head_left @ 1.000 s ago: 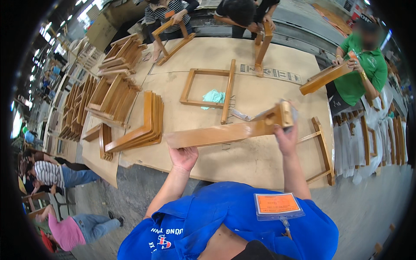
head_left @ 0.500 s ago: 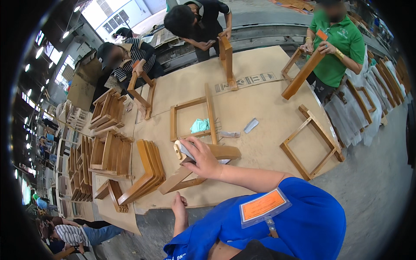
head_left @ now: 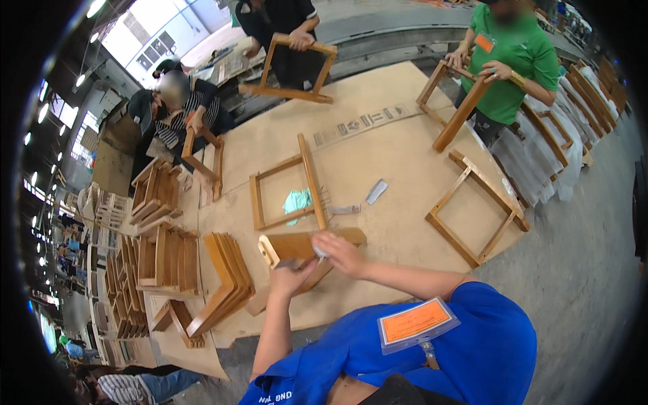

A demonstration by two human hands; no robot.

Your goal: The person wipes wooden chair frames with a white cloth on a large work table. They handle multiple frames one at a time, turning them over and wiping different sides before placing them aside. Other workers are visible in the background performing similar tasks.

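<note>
A brown wooden frame (head_left: 293,246) stands on the near part of the table, its pale end turned to the left. My left hand (head_left: 289,278) is closed on the near side of this frame, close to that end; its fingertips are partly hidden. Against the wood, my right hand (head_left: 343,256) presses a small folded grey sheet (head_left: 318,250), which looks like sandpaper. Both hands are close together. Just beyond lies another open wooden frame (head_left: 257,202), with a mint-green cloth (head_left: 297,202) inside its outline.
Stacked wooden pieces (head_left: 226,283) and frames (head_left: 169,260) fill the table's left side. A grey sheet (head_left: 376,191) and a smaller strip (head_left: 345,209) lie mid-table. One frame (head_left: 442,226) rests at right. Across the cardboard-covered table (head_left: 391,148), three people hold frames.
My left hand has risen from below the table edge onto the frame. My right hand has slid right, away from the frame's pale end. Across the table, a person in black has lifted and turned a frame.
</note>
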